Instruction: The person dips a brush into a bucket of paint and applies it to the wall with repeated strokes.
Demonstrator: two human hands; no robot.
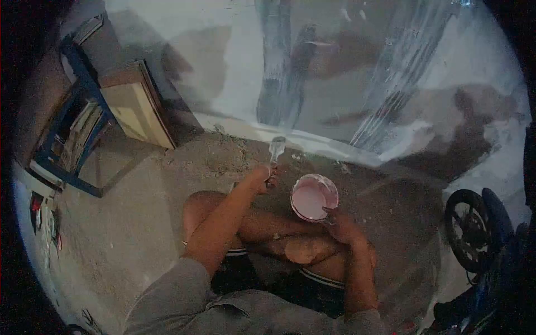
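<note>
My left hand (267, 180) is closed around the handle of a paintbrush (277, 148), whose bristles point forward toward the base of the wall. To its right, my right hand (343, 226) grips the near rim of a small pinkish tub (293, 202), its thumb over the edge. Pale paint (309, 196) covers the tub's inside, and white smears mark the rim. Ahead stands a pale wall (346, 72) with streaky grey-blue bands of paint running down it.
Flat boards (134, 106) lean against the wall at the left, beside a blue frame (84, 89). A motorbike wheel (469, 229) stands at the right. White spots and crumbs of debris lie on the concrete floor (128, 218) along the wall. My crossed legs fill the near middle.
</note>
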